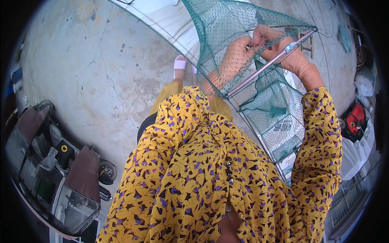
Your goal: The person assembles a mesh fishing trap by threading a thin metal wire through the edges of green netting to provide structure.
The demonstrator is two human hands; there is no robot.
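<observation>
A green mesh net (219,30), like a folding fish trap, is stretched over thin dark frame wires in front of me. A metal rod (259,73) with a pale blue joint runs slantwise along its near edge. My left hand (244,45) reaches in behind the mesh, fingers closed together. Close against it, my right hand (276,43) comes over the rod's upper end, its fingers closed too. Both hands meet at the netting, and the strands between the fingertips are too fine to make out. A second panel of the net (279,111) hangs below the rod.
White sheeting (162,18) lies under the net on the concrete floor (89,60). A three-wheeled vehicle (81,174) with brown seats stands at lower left. On the right are a red machine (356,120) and bagged goods (364,86).
</observation>
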